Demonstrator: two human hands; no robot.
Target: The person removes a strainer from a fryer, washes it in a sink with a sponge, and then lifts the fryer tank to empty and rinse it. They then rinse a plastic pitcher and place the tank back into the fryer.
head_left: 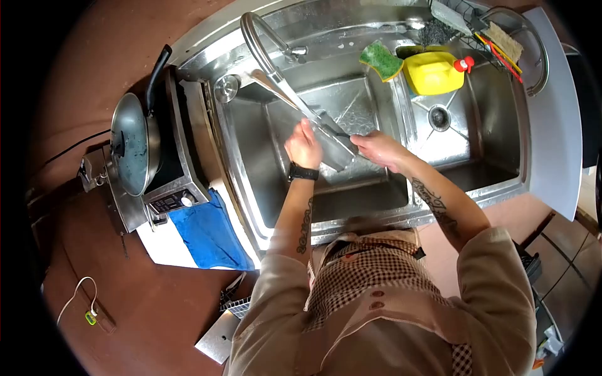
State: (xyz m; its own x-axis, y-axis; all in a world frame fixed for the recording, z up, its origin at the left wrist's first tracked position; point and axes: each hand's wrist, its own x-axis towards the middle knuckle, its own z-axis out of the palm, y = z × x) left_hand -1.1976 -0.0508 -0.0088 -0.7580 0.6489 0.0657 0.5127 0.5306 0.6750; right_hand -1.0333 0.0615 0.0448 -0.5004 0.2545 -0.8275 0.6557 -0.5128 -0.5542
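Note:
Over the left basin (251,182) of the steel sink, my right hand (379,150) is closed on the dark handle end of a flat metal utensil (335,147), which looks like a knife or grater. My left hand (303,147) is at its left side, fingers drawn together and slightly blurred; its exact hold is hidden. The utensil lies tilted beneath the spout of the faucet (263,59), and water shows around it. A long wooden-looking utensil (273,88) leans beside the spout.
A green and yellow sponge (381,61) and a yellow bottle (433,73) with a red cap rest at the divider and right basin. A wire rack (473,25) stands at back right. At left are a lidded pan (135,144), an oven (179,163) and a blue cloth (210,232).

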